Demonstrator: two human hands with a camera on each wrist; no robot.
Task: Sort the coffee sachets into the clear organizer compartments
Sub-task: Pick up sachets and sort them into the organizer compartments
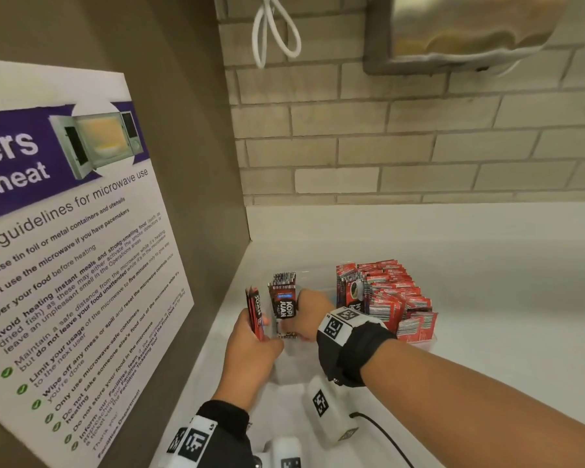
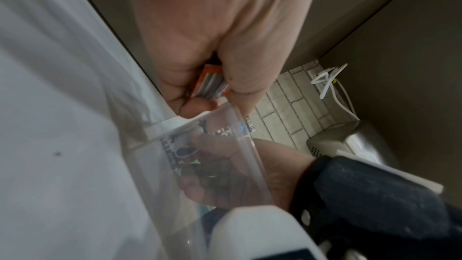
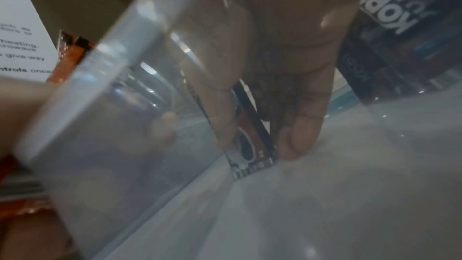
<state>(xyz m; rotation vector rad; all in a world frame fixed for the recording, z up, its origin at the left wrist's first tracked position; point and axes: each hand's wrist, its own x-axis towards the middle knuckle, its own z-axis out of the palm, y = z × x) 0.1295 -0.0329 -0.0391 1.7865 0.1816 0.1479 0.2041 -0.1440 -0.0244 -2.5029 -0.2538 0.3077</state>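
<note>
While the left hand (image 1: 250,349) grips a bunch of red coffee sachets (image 1: 254,312), the right hand (image 1: 309,315) pinches one black sachet (image 3: 252,145) inside the clear organizer (image 3: 100,106).

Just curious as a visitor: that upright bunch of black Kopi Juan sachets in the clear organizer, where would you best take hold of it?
Probably by the top edge, coming straight down from above. The black sachets stand upright in the clear organizer, whose walls block the sides, so only their tops are free. Pinch the flat faces front and back. The right hand reaches in beside them.
</note>
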